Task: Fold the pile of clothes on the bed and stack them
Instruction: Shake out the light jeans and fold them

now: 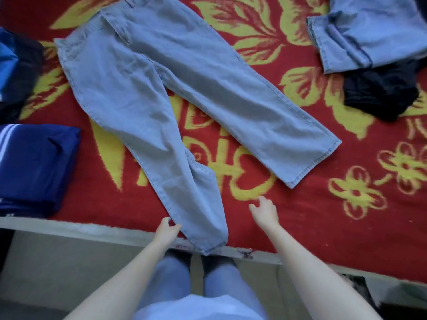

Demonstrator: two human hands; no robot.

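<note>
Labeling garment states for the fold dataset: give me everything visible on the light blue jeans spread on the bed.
The light blue jeans look like pale, washed denim, lying flat and unfolded on the red and yellow blanket, waistband far, legs splayed toward the person. One leg runs to the right, its hem flat on the blanket. The other reaches the bed's near edge, its hem slightly overhanging. The left hand pinches that leg's edge near the hem; the right hand hovers open beside it, not touching. Light creases only.

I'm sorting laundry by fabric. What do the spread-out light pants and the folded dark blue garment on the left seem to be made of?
The light pants look like washed denim or heavy cotton: matte, faded blue-grey, with stitched seams and hems. The folded dark blue garment looks synthetic, perhaps polyester sportswear: smooth, a slight sheen, white stripes. Neither is certain from the look alone.
</note>
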